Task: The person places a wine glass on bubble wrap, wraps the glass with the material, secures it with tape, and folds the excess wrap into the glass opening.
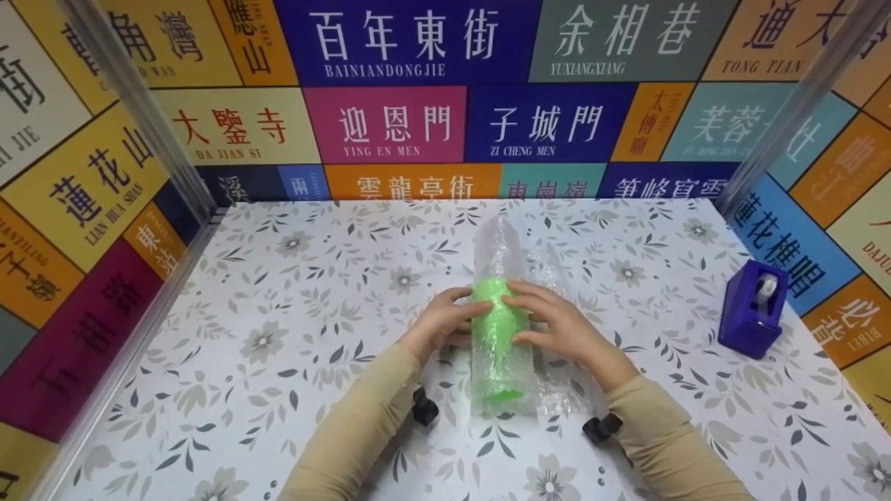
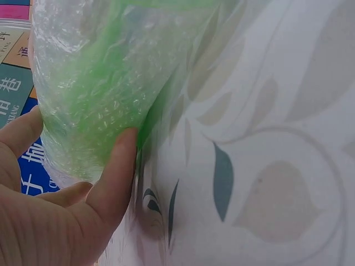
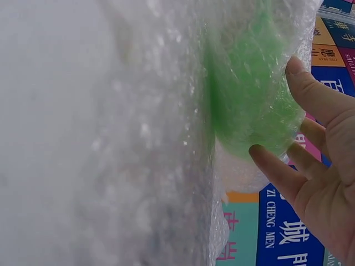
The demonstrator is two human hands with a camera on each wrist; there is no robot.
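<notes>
Green tube (image 1: 495, 327) lay between your left hand (image 1: 445, 320) and right hand (image 1: 564, 327) | Both touched its bubble wrap (image 1: 498, 243), fingers relaxed, unclenched | Tube looked enclosed; loose flap (image 1: 565, 395) beneath your right hand seemed unfinished

The upper garment has plain tan sleeves, the left sleeve (image 1: 358, 431) and the right sleeve (image 1: 675, 442) each extending to about the wrist with shallow creases in the fabric. A compact black unit with a rounded, blocky outline is located at each wrist: left unit (image 1: 424, 408), right unit (image 1: 602, 428). The left hand (image 1: 445, 316) and right hand (image 1: 564, 330) are bare.
</notes>
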